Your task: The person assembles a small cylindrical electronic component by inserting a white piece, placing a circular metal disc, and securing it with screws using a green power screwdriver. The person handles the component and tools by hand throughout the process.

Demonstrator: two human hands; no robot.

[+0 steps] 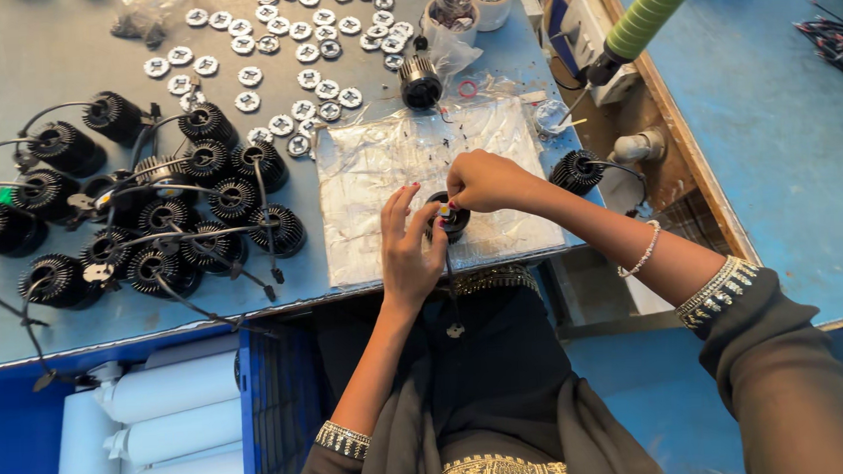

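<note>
A black finned heat-sink housing (452,221) sits on a crinkled clear plastic sheet (381,172) near the table's front edge. My left hand (411,252) steadies it from the left with fingers spread against its side. My right hand (485,180) pinches a small part on top of the housing, at its upper rim. A thin wire hangs from the housing down toward my lap.
Several black finned housings with cables (155,220) crowd the table's left. Round white disc boards (290,44) lie scattered at the back. One housing (420,82) stands behind the sheet, another (577,170) at the right edge. White tubes in a blue crate (174,418) sit below left.
</note>
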